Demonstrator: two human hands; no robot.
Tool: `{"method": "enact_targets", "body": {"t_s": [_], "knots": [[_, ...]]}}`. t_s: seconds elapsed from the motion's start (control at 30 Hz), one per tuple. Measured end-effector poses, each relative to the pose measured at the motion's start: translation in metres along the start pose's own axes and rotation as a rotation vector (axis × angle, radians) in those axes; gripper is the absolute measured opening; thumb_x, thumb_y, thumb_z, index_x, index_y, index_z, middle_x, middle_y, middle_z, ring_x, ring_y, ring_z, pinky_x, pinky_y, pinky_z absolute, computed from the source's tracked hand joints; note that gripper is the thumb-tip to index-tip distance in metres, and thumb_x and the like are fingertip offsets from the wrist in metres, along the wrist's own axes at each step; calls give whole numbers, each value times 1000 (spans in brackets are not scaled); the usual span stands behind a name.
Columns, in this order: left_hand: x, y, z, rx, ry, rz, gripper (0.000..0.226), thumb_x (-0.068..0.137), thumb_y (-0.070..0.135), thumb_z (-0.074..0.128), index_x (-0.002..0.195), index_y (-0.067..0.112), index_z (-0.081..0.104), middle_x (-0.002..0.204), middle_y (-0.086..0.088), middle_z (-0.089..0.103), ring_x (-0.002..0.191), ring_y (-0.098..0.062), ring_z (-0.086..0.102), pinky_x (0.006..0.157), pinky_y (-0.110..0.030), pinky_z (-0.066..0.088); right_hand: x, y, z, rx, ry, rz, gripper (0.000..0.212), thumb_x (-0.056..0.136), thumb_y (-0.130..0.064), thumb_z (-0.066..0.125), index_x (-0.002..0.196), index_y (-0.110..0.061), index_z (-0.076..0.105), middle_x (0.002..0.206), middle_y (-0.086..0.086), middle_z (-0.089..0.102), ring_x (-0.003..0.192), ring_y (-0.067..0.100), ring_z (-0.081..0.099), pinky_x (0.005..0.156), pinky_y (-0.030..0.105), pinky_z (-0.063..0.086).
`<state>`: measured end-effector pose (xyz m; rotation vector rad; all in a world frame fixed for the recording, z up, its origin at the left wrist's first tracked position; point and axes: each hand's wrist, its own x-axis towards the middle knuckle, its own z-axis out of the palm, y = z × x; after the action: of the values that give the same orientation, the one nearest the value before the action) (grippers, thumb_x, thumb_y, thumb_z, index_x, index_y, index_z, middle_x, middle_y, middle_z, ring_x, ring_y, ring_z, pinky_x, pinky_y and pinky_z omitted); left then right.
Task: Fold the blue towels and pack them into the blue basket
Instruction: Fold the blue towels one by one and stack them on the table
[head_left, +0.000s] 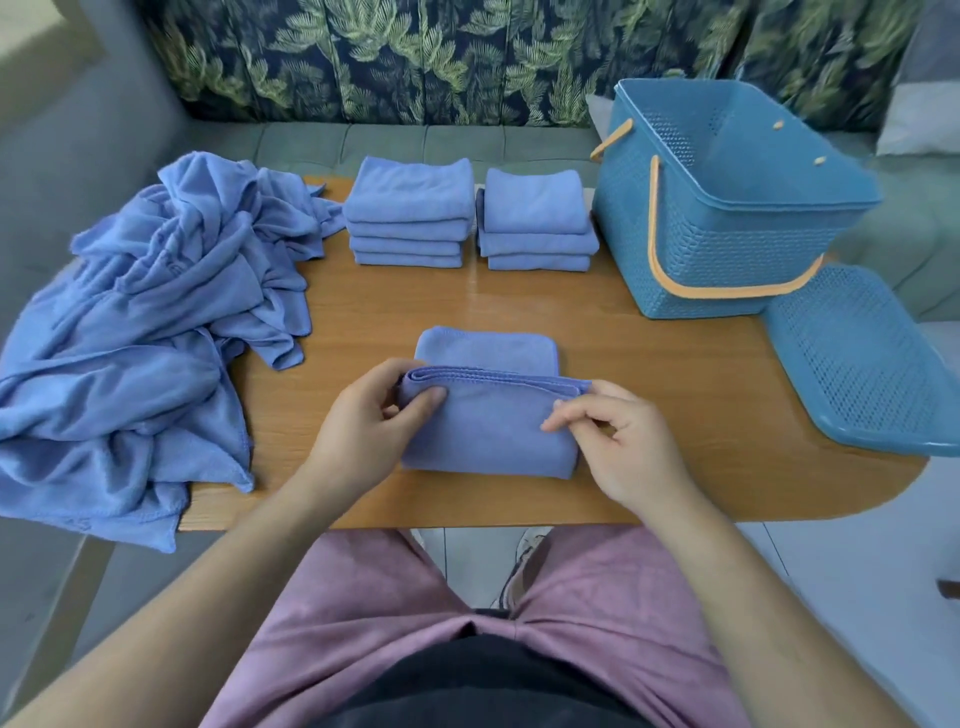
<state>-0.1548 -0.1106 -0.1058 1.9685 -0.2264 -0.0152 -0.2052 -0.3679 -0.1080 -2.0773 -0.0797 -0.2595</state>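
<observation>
A blue towel (493, 421) lies half folded on the wooden table (649, 415) in front of me, its near flap raised over the far part. My left hand (363, 421) pinches the flap's left corner. At the right corner, my right hand (618, 441) pinches the flap too. Two stacks of folded blue towels stand at the back, the left stack (408, 213) and the right stack (537, 221). A heap of unfolded blue towels (156, 322) covers the table's left end. The blue basket (727, 208) with orange handles stands at the back right; nothing shows inside it.
The basket's blue perforated lid (862, 364) lies flat at the table's right edge. A grey-green sofa (415, 143) with a leaf-print back runs behind the table. My knees in pink shorts are under the near edge.
</observation>
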Motion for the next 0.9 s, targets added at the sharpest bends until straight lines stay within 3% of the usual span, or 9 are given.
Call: {"method": "enact_targets", "body": {"t_s": [0.2, 0.37, 0.4, 0.47, 0.53, 0.6, 0.67, 0.77, 0.9], "knots": [[54, -9, 6, 60, 28, -88, 9, 95, 32, 68, 92, 24, 64, 73, 12, 61, 64, 0, 52, 60, -13, 42, 57, 11, 6, -75, -17, 28, 30, 97, -3, 60, 104, -25, 79, 84, -15, 58, 72, 14, 56, 64, 16, 39], [88, -28, 12, 144, 33, -171, 21, 94, 39, 66, 85, 21, 63, 78, 2, 65, 66, -12, 56, 56, -16, 41, 83, 35, 24, -200, -63, 112, 26, 96, -10, 63, 118, -17, 75, 95, -10, 54, 81, 5, 57, 76, 10, 40], [93, -32, 13, 174, 32, -190, 20, 94, 41, 65, 86, 23, 64, 80, 3, 66, 69, -13, 58, 57, -18, 42, 84, 39, 27, -248, -94, 127, 29, 96, -15, 64, 124, -17, 72, 104, -10, 55, 91, 3, 57, 85, 11, 41], [97, -32, 14, 223, 58, -198, 16, 96, 42, 63, 94, 25, 64, 87, 8, 65, 73, -10, 59, 63, -22, 43, 83, 44, 32, -391, -148, 161, 37, 97, -28, 64, 133, -22, 67, 134, -7, 51, 120, 14, 49, 108, 26, 38], [92, -29, 14, 423, 152, -19, 20, 99, 37, 59, 110, 21, 64, 103, 8, 62, 80, -9, 60, 68, -26, 47, 77, 40, 33, -588, -119, 144, 42, 97, -38, 59, 139, -29, 62, 157, -4, 37, 133, 23, 38, 112, 42, 35], [79, -25, 19, 595, 174, 268, 24, 102, 31, 54, 117, 17, 65, 118, 6, 62, 97, -16, 63, 76, -34, 50, 69, 27, 36, -701, -32, 73, 46, 97, -39, 51, 141, -28, 58, 163, -1, 31, 140, 27, 33, 109, 47, 33], [63, -23, 30, 634, 52, 382, 31, 101, 32, 49, 123, 21, 67, 132, 9, 62, 118, -16, 60, 88, -34, 47, 62, 14, 44, -719, -23, 12, 50, 97, -38, 45, 145, -26, 55, 164, -1, 31, 149, 27, 28, 113, 47, 28], [51, -35, 48, 674, -147, 310, 49, 101, 43, 39, 144, 24, 55, 153, 9, 48, 146, -12, 36, 116, -38, 34, 54, 10, 62, -727, -136, -37, 52, 101, -40, 38, 151, -28, 47, 166, -4, 28, 154, 24, 21, 122, 46, 21], [49, -51, 46, 646, -185, 268, 54, 103, 47, 31, 151, 28, 44, 161, 12, 32, 152, -6, 18, 123, -42, 22, 44, 31, 67, -753, -189, 54, 61, 102, -52, 26, 158, -28, 34, 169, -7, 18, 157, 18, 9, 124, 48, 20]]}}
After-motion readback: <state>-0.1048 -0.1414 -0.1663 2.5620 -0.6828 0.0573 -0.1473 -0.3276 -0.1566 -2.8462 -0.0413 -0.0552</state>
